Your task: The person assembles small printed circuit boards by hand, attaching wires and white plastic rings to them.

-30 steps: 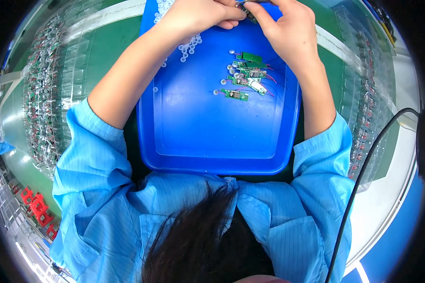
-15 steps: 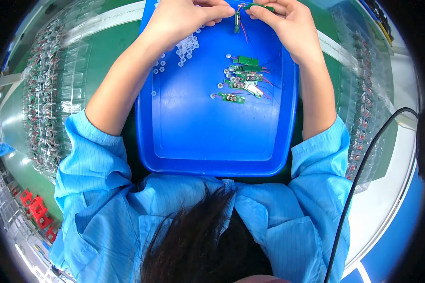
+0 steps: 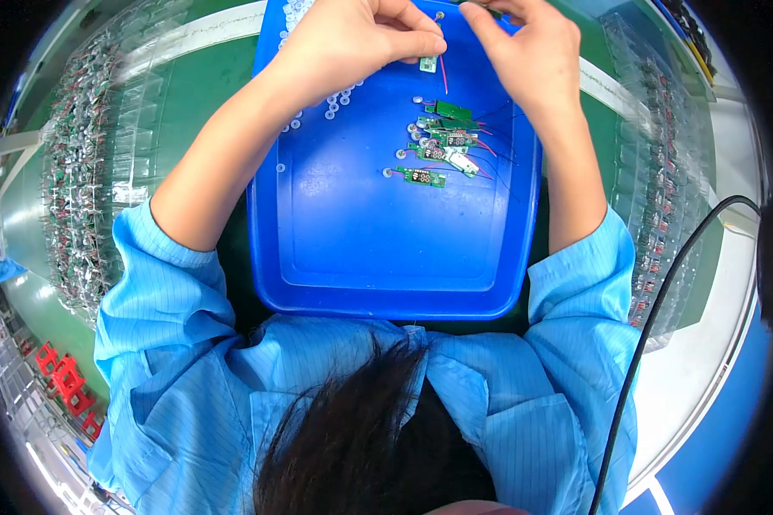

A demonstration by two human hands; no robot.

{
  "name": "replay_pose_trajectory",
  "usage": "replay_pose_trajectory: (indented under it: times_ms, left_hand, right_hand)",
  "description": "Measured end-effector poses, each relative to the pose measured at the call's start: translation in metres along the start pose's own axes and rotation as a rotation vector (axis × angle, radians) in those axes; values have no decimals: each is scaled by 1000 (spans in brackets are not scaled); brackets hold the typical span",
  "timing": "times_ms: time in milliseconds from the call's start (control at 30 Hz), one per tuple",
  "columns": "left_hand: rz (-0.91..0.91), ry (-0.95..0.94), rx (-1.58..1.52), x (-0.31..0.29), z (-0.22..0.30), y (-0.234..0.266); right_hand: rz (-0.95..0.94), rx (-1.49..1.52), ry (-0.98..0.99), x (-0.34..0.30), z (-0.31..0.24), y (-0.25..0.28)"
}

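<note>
Near the top edge, my left hand [image 3: 352,47] pinches a small green circuit board [image 3: 428,64] between thumb and fingertips; most of it is hidden by the fingers. A thin red wire [image 3: 444,75] hangs beside it, and a small round part [image 3: 439,15] shows just above the fingertips. My right hand [image 3: 532,47] is bent with thumb and fingers together at the top edge, around a dark green board that shows only as a sliver. Below both hands, several green circuit boards [image 3: 422,178] with wires and round discs lie in a blue tray [image 3: 386,302].
Small translucent white round pieces [image 3: 332,107] are scattered at the tray's upper left. Clear plastic trays packed with wired parts [image 3: 82,184] stand left, and more such trays [image 3: 661,189] right. A black cable [image 3: 661,300] curves down the right side. Red stools [image 3: 67,378] stand far left.
My left hand has shifted slightly right and down, covering more of its board. My right hand has moved a little upward, and its board is now mostly hidden. The boards in the tray stay put.
</note>
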State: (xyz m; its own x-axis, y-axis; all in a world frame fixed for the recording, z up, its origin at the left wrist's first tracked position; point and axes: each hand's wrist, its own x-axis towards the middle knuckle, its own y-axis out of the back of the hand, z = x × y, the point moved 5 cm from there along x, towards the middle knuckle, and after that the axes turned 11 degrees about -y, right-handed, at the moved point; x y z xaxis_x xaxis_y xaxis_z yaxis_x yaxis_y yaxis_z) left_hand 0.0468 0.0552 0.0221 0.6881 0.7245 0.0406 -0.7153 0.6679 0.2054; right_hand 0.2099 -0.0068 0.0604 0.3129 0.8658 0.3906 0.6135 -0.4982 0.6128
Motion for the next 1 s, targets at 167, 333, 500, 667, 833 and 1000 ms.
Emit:
replay_pose_trajectory:
  times_ms: [167, 333, 500, 667, 833, 1000]
  left_hand:
    - [98, -21, 109, -1, 5, -2]
    - [108, -24, -156, 1, -12, 0]
    - [-115, -651, -575, 0, 6, -4]
    - [140, -143, -282, -3, -15, 20]
    - [58, -32, -447, -3, -24, 19]
    - [132, -124, -314, -16, 2, 12]
  right_hand:
    - [12, -301, 148, -3, 9, -5]
    - [3, -333, 248, -4, 20, -6]
    - [-420, 605, -369, -4, 19, -18]
    - [-468, 560, -439, -1, 26, -14]
    - [-384, 383, -319, -5, -3, 4]
    - [-266, -51, -53, -13, -16, 9]
